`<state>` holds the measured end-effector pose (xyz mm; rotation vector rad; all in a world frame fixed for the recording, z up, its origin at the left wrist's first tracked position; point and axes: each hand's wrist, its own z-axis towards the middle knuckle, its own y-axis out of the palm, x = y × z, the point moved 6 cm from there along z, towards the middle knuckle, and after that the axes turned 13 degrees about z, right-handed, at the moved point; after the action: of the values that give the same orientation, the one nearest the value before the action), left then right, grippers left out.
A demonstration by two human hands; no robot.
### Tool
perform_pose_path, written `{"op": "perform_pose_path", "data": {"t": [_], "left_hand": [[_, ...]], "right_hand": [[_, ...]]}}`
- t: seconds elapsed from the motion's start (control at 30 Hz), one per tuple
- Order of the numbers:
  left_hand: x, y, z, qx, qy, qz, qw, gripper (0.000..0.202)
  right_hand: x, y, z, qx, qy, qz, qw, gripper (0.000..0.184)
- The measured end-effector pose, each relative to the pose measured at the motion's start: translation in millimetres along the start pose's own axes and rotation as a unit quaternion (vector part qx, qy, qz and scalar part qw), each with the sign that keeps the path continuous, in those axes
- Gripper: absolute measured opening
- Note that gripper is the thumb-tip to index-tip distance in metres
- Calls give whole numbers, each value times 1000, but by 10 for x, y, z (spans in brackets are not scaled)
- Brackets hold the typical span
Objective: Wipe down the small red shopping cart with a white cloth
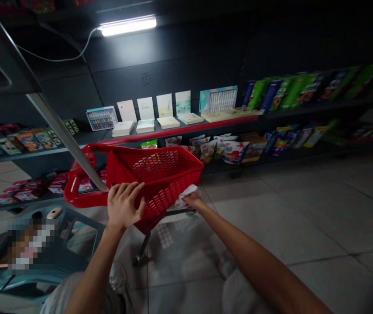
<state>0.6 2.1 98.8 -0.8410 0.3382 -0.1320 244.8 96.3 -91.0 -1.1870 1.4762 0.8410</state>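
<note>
In front of me stands a red plastic shopping cart (pixel 173 192) with perforated sides, its basket seemingly bare inside. My left hand (pixel 124 205) rests on the cart's near rim, close to the handle end, with fingers spread and thumb apart. A crumpled white cloth (pixel 186 194) lies against the outer side of the basket near its far right corner. My right hand (pixel 194 201) is closed around this cloth and presses it to the perforated wall; the fingertips are partly hidden by the cloth.
Dark shelves (pixel 186 131) behind the cart carry notepads, boxed pen sets and snack bags (pixel 232 148). A grey metal pole (pixel 65 135) slants down to the cart's handle. At lower left is a grey-blue plastic stool (pixel 81 233) with items on it. A tube light (pixel 129 26) glows above.
</note>
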Motion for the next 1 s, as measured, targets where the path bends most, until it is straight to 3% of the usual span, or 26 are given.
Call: {"op": "perform_pose_path", "data": {"t": [0.07,0.17,0.27,0.4,0.53,0.6,0.7,0.77,0.9,1.0], "left_hand": [[6,1,1,4,10,0,1000,41],[-9,3,7,16,13,6,1000,38],[-56,4,12,31,16,23,999,34],[-137,15,8,46,23,31,998,31],[-158,31,42,45,0,31,999,31],[-154,29,73,43,-24,40,998,28],[-154,20,110,44,-39,59,997,25],[-174,22,119,44,-34,65,996,26],[-276,48,117,41,-28,51,998,26],[-373,67,126,36,-31,30,998,26]], "right_hand": [[247,343,-214,-86,67,30,994,14],[448,735,-456,-153,119,89,977,20],[485,800,-470,-156,149,144,966,20],[394,467,-231,-100,147,184,967,18],[225,-69,62,-26,120,228,966,23],[85,-452,232,40,74,265,961,30],[-171,-1068,453,143,-51,307,939,38],[-314,-1332,537,166,-130,288,934,41],[-442,-1376,554,113,-213,206,948,41],[-498,-1329,470,118,-253,124,952,36]]}}
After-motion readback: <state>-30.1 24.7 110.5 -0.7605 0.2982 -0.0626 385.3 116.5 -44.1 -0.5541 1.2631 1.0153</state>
